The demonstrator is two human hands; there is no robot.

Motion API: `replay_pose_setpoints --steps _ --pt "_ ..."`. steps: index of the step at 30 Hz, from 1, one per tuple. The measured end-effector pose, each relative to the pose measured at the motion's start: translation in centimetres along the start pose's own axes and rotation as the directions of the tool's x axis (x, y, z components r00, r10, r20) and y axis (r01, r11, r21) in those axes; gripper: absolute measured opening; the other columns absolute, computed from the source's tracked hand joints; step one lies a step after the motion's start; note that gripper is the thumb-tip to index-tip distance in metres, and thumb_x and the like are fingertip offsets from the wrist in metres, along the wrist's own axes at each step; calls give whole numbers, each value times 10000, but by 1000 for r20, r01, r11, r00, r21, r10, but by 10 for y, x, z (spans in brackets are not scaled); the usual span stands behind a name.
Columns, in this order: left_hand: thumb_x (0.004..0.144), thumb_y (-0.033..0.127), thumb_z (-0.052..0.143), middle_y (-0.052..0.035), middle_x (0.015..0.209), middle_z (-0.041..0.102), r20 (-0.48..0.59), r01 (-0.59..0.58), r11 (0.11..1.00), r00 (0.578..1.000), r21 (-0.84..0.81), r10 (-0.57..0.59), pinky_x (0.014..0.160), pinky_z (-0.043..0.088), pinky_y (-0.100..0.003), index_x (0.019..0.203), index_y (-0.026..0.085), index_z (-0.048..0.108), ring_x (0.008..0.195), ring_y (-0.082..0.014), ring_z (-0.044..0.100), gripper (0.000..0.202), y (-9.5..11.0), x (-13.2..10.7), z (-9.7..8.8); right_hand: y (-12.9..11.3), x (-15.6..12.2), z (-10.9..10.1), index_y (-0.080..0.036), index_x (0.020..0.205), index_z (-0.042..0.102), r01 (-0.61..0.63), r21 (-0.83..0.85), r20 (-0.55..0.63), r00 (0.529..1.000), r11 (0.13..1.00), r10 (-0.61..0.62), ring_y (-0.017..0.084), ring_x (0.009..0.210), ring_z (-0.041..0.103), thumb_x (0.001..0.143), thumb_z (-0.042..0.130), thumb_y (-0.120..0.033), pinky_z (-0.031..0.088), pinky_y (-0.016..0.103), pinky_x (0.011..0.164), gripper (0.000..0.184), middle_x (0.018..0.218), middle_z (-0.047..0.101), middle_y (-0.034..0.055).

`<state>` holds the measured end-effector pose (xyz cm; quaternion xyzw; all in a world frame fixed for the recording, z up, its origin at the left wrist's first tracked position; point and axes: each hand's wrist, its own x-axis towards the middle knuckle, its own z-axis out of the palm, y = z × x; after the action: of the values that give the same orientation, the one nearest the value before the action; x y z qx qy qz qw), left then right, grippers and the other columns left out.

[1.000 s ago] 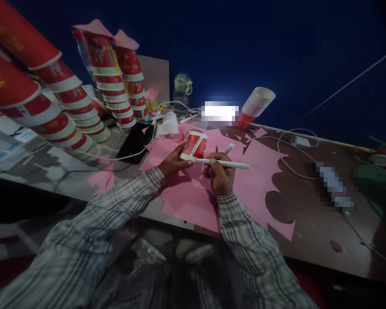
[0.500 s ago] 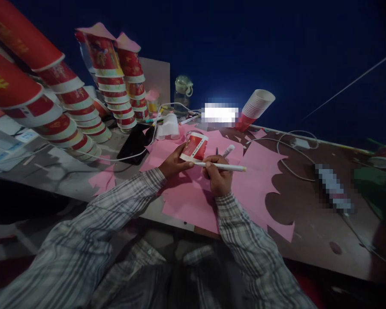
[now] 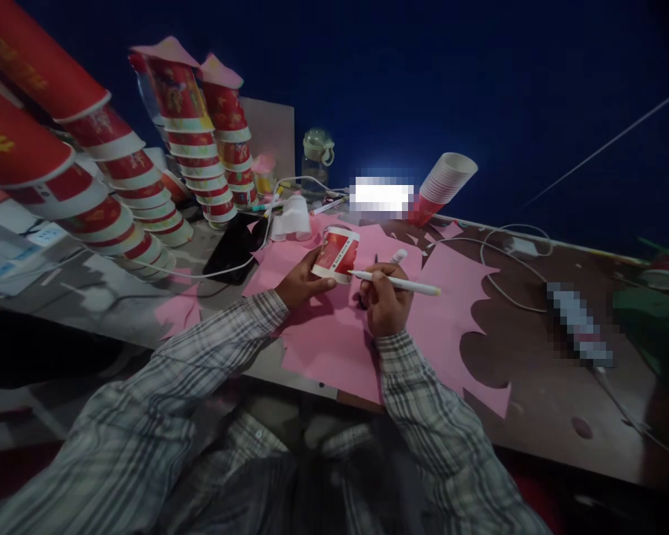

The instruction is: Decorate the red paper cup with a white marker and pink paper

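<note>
In my left hand (image 3: 302, 281) is a red and white paper cup (image 3: 339, 253), gripped by its left side and tilted over the pink paper. My right hand (image 3: 389, 303) pinches a white marker pen (image 3: 404, 282) with a yellowish end, its tip pointing left at the cup's lower right edge. Whether the tip touches the cup I cannot tell. Beneath both hands lies cut pink paper (image 3: 334, 364) with scalloped edges. A white cap-like piece (image 3: 400, 255) shows just behind my right hand.
Tall columns of red cups (image 3: 192, 145) rise on the left, two with pink paper tops. A black tablet (image 3: 231, 253), a white cable and a white cup (image 3: 291, 219) lie nearer. Behind stand a bottle (image 3: 317, 156) and a cup stack (image 3: 446, 182). A power strip (image 3: 580, 323) sits right.
My right hand has shifted slightly right with the marker, and the pen's tip has risen from below the cup's rim to its right edge. My left hand and the cup stay nearly in place.
</note>
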<state>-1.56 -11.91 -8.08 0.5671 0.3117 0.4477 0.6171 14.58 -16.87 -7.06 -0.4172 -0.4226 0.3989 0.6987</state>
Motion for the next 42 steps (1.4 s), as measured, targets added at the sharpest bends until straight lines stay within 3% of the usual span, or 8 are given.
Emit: replay_pose_setpoints --steps 7,11,15,23,31,34,38,42 --pt "623 496 846 -119 1284 629 1 -16 1000 1000 26 16 1020 449 -437 1430 214 457 1137 -294 597 939 0 1 -1 -5 -3 2 -191 767 624 25 -73 95 995 997 -18 75 454 457 824 660 -399 369 217 449 219 528 539 -65" --pt "642 480 840 -108 1228 661 -6 -33 999 999 15 33 986 470 -414 1416 220 474 1092 -273 616 894 0 1 0 -8 -2 5 -192 799 614 27 -126 40 999 992 -22 79 450 470 841 654 -431 358 221 427 246 542 552 -59" --pt "639 472 842 -106 1206 670 -18 -30 999 999 -20 29 945 485 -387 1397 211 491 1050 -256 627 875 -1 1 2 -2 3 2 -202 837 599 14 -34 -24 1000 999 -15 67 435 473 835 650 -485 342 194 394 287 551 563 -69" --pt "634 459 842 -83 1104 696 -26 -14 998 1000 -58 12 930 474 -370 1338 195 544 1011 -240 626 809 2 2 2 -1 -1 0 -181 794 611 -10 -44 72 997 999 13 58 442 459 836 664 -428 346 195 415 256 524 546 -66" --pt "628 408 852 -85 1135 695 -24 9 997 1000 -78 -11 905 491 -366 1341 212 542 1003 -239 640 802 2 1 3 -2 3 1 -189 840 597 -25 16 -25 999 1000 25 54 422 463 847 647 -429 337 185 383 245 550 565 -73" --pt "657 400 843 -86 1150 694 -30 18 995 999 -99 -21 891 502 -359 1355 218 531 998 -233 647 786 1 1 2 2 3 -2 -191 803 614 5 63 -1 1000 998 -5 56 415 453 825 657 -414 333 183 380 228 524 557 -73" --pt "659 394 849 -77 1129 696 -45 17 989 999 -148 -24 896 510 -343 1354 215 532 978 -212 653 785 -3 0 2 2 0 -3 -173 800 625 -6 -17 58 998 1000 7 48 423 441 831 659 -402 319 178 387 233 523 563 -60" --pt "663 399 849 -69 1109 698 -41 13 986 999 -167 -20 925 502 -340 1350 215 538 989 -204 649 776 -4 0 2 -2 1 0 -177 813 603 -25 -49 27 999 998 26 49 430 457 842 654 -425 336 174 388 255 534 552 -66"
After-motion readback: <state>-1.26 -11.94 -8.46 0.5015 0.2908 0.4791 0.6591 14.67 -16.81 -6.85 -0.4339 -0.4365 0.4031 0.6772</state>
